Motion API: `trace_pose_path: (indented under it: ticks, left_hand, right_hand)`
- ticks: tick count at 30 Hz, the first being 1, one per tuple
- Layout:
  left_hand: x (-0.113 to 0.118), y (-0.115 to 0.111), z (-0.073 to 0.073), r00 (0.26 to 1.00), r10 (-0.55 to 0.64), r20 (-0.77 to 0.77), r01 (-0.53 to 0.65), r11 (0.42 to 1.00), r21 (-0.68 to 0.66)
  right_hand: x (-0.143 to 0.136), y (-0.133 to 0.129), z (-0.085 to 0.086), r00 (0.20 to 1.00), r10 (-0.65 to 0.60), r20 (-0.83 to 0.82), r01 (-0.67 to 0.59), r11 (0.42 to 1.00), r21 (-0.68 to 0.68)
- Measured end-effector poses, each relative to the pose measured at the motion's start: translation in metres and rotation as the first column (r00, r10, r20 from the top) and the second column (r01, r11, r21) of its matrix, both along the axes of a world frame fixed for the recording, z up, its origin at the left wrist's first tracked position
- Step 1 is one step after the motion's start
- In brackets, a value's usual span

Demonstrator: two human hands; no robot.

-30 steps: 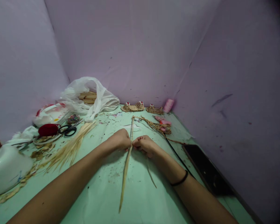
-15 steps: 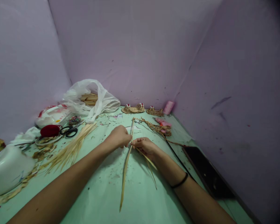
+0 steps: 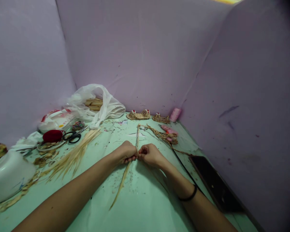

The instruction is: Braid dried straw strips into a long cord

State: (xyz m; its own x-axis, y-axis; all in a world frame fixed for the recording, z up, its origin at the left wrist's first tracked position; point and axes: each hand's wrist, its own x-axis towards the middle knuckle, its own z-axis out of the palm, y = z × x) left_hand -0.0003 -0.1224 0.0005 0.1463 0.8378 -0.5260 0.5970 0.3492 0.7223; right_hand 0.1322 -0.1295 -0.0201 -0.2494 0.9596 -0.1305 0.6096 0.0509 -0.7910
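My left hand and my right hand meet over the middle of the table, both pinching the lower end of a thin straw braid. From my fingers the braid runs straight away to a bend farther back, where the braided cord continues to the right. A loose straw strand hangs below my left hand toward me. Fainter strands trail under my right hand, partly hidden by it. The exact crossing of strands between the fingertips is too small to make out.
On the left lie a bundle of dry strands, black-handled scissors, a dark red pincushion and a white container. A plastic bag and small woven slippers sit behind. To the right are a pink glue gun and a phone.
Both hands have come slightly nearer to me and closer together on the braid. The loose strand has swung leftward, and the right-hand strands are less visible.
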Motion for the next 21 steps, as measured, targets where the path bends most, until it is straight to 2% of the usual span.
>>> trace_pose_path:
  ticks: [4, 6, 8, 12, 15, 19, 21]
  left_hand:
    - [0.004, -0.003, -0.001, 0.999, 0.051, 0.002, -0.051, 0.999, 0.015]
    - [0.005, -0.004, -0.001, 0.998, 0.055, 0.016, -0.055, 0.999, 0.000]
    - [0.006, -0.004, -0.003, 0.996, 0.076, 0.036, -0.075, 0.997, -0.030]
    - [0.004, -0.003, -0.006, 0.987, 0.107, 0.121, -0.099, 0.993, -0.069]
    - [-0.002, -0.001, -0.009, 0.989, 0.049, 0.139, -0.043, 0.998, -0.050]
    - [-0.011, 0.004, -0.010, 0.991, -0.061, 0.119, 0.065, 0.997, -0.028]
    - [-0.015, 0.006, -0.010, 0.982, -0.101, 0.161, 0.104, 0.995, -0.010]
  right_hand:
    - [-0.003, -0.012, 0.016, 0.949, -0.083, 0.304, 0.029, 0.984, 0.177]
    - [-0.005, -0.019, 0.025, 0.905, -0.118, 0.408, 0.029, 0.976, 0.217]
    - [-0.009, -0.025, 0.030, 0.883, -0.091, 0.460, -0.015, 0.975, 0.220]
    - [-0.015, -0.030, 0.030, 0.885, -0.017, 0.465, -0.100, 0.969, 0.226]
    - [-0.016, -0.031, 0.030, 0.894, 0.008, 0.448, -0.119, 0.968, 0.220]
    - [-0.007, -0.026, 0.037, 0.935, 0.111, 0.336, -0.140, 0.988, 0.063]
    - [0.000, -0.019, 0.039, 0.976, 0.056, 0.211, -0.055, 0.998, -0.012]
